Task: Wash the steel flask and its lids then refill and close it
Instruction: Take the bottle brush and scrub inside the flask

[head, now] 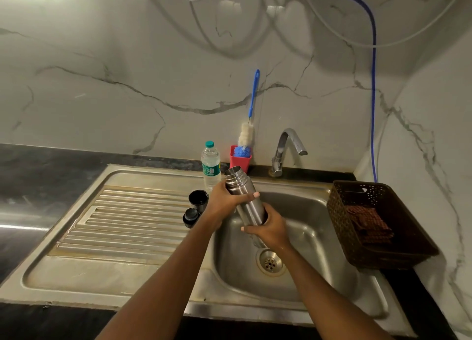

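Observation:
The steel flask [245,196] hangs tilted over the sink basin [306,237], its open threaded mouth pointing up and away. My left hand [224,201] grips its upper body just below the threads. My right hand [268,227] holds its lower end. Two dark lids stand on the drainboard left of the basin: a cup-shaped lid [198,199] with its opening up, and a smaller stopper lid [191,217] just in front of it. The tap [287,148] behind the basin shows no running water.
A clear water bottle [211,164] with a teal cap stands behind the lids. A red holder [240,159] carries a blue-handled bottle brush [249,125]. A brown basket [378,222] with a folded cloth sits right of the basin. The ribbed drainboard [127,219] lies left.

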